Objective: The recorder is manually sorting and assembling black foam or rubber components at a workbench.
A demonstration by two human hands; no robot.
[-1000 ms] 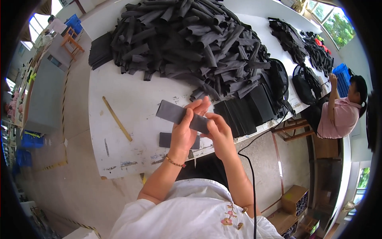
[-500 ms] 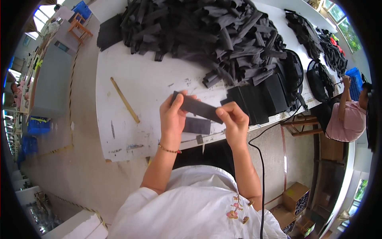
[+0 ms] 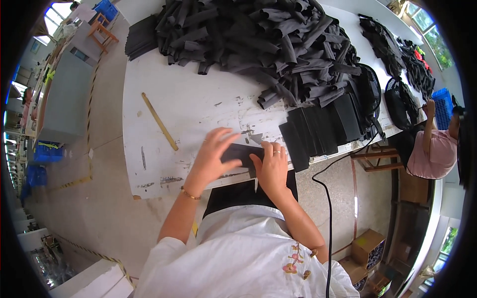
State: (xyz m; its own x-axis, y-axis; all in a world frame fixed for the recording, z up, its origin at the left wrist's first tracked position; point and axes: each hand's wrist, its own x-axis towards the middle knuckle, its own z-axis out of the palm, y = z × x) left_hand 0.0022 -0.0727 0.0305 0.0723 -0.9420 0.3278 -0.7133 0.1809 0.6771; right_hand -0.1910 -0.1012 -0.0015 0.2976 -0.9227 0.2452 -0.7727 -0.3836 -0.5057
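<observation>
A flat black fabric strip [image 3: 239, 153] lies on the white table near its front edge, in front of me. My right hand [image 3: 271, 166] grips its right end, the thumb on the strip and the fingers bent beyond it. At the strip's left end is my left hand [image 3: 211, 156], open, with thumb and fingers spread. Whether the left thumb touches the strip I cannot tell. Right of my hands, flat black pieces [image 3: 310, 131] lie overlapped in a row along the front edge.
A big heap of black strips [image 3: 248, 44] covers the table's far side, with a flat stack [image 3: 141, 37] at its left. A yellow stick [image 3: 160, 121] lies at left. A black mesh fan [image 3: 368, 94] stands at right, its cable hanging down. A person in pink [image 3: 435, 149] sits beyond.
The strip held up between both hands has come down onto the table, over the spot where another dark piece lay. My left hand has let go and spread its fingers.
</observation>
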